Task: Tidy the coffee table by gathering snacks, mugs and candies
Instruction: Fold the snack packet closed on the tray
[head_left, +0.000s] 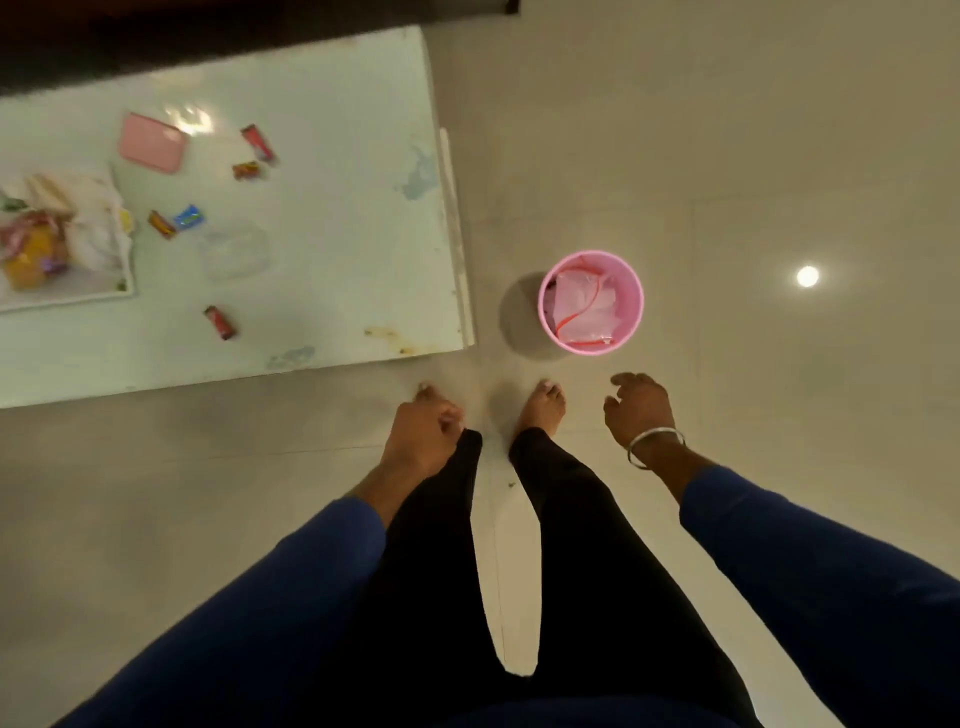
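Left hand (423, 441): fingers (451, 418) loosely curled, holding nothing. Right hand (641, 410): fingers relaxed, empty, bangle (655, 447) at wrist. Candies: red wrapper (220, 322) on pale counter (337, 234), ahead-left of left fingers; blue wrapper (188, 216) and further red wrappers (258, 143) beyond. Snack bags (36, 244), orange and pink, far left. Pink bin (591, 302) on floor, just ahead of right fingers, pink plastic inside.

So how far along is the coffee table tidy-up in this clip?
Partly done at most: the pink bin on the floor already holds crumpled wrapping. Nothing in hand: left hand and right hand hang without a grip on anything. Left: loose candies and the snack pile on the table.
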